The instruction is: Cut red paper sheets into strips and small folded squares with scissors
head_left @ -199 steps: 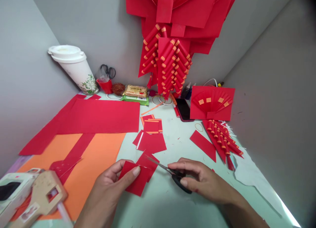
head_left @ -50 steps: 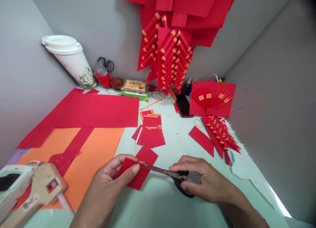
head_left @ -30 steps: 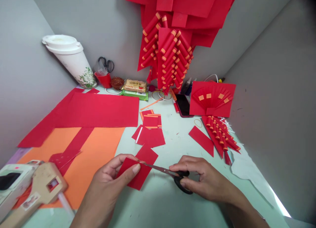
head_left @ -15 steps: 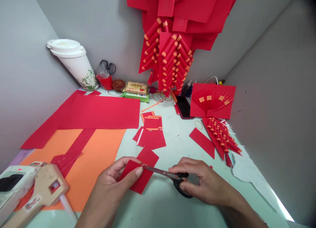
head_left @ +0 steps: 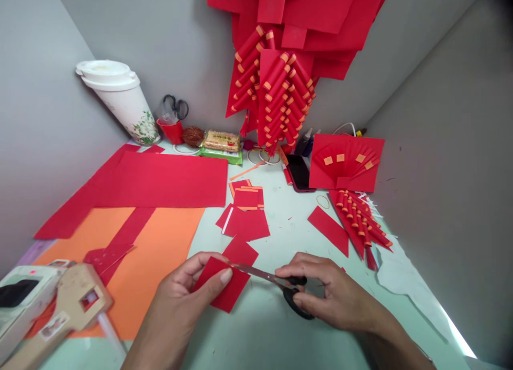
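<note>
Between thumb and fingers, my left hand pinches a piece of red paper above the pale green tabletop. My right hand grips the black handles of a pair of scissors. The blades point left and lie at the upper edge of the paper, close to my left fingertips; they look nearly closed. Just beyond, another red paper piece lies partly behind the held one. Farther back rest red pieces edged with orange strips and a plain red piece.
Large red sheets and orange paper cover the left side, with a beige glue gun on top. Red paper firecrackers hang at the back. A white cup, a phone and a red fan card stand around.
The scissors and my right hand have shifted very slightly to the right. My left hand keeps its hold on the paper, and the view has tilted a little.
</note>
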A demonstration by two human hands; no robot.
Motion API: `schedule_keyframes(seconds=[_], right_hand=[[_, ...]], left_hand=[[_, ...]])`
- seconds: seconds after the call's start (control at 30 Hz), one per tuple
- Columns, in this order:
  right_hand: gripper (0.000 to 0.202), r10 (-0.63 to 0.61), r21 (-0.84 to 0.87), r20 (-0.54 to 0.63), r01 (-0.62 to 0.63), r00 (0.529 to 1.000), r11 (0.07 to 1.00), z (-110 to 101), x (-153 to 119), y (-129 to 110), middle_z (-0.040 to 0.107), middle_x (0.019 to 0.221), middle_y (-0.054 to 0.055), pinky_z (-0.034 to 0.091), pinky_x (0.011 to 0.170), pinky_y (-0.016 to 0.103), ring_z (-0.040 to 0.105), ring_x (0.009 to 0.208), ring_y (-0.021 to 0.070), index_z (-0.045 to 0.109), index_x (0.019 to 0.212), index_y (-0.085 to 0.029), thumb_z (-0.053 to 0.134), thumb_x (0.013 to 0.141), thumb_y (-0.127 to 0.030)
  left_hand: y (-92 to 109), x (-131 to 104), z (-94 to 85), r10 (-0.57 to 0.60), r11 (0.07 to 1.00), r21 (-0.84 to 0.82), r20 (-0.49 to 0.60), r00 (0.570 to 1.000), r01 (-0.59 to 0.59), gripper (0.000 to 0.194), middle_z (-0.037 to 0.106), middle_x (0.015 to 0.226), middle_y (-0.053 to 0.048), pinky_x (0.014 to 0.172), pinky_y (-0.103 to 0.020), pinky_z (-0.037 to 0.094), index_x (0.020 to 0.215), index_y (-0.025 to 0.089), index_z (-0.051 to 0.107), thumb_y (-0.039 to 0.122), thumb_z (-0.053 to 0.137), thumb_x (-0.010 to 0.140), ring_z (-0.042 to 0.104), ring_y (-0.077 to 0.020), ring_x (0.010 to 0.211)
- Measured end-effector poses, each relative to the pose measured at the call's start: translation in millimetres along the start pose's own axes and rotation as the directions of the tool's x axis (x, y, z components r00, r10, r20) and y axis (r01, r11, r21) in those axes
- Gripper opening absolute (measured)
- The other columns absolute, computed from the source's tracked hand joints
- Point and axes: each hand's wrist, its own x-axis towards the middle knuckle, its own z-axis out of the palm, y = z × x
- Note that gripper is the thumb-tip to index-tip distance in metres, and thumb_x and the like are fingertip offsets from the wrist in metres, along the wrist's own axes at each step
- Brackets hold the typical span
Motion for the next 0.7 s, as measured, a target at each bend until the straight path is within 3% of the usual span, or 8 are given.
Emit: schedule_keyframes(seconds=[0.37, 0.7], right_hand=[[0.044, -0.013, 0.008, 0.02, 0.013, 1.0, 1.0, 2.1, -1.1, 4.3, 0.065, 0.095, 0.003, 0.052, 0.075, 0.03, 0.061, 0.079, 0.0164, 0.07, 0.12, -0.028, 0.065, 0.08, -0.011], [0.043, -0.021, 0.027, 0.011, 0.02, 1.0, 0.999, 3.5, -1.4, 1.4, 0.064, 0.095, 0.003, 0.051, 0.074, 0.03, 0.061, 0.08, 0.0161, 0.069, 0.121, -0.029, 0.064, 0.082, -0.011]], left_hand=[[2.4, -4.1, 9.7, 0.029, 0.999, 0.048, -0.045, 0.999, -0.026, 0.024, 0.077, 0.079, 0.001, 0.064, -0.026, 0.055, 0.081, 0.026, 0.07, 0.04, 0.083, 0.067, 0.07, -0.0195, 0.07], [2.9, -3.7, 6.1, 0.034, 0.999, 0.043, -0.04, 0.999, -0.033, 0.023, 0.077, 0.079, 0.001, 0.066, -0.027, 0.056, 0.082, 0.026, 0.072, 0.04, 0.083, 0.067, 0.071, -0.0205, 0.072]])
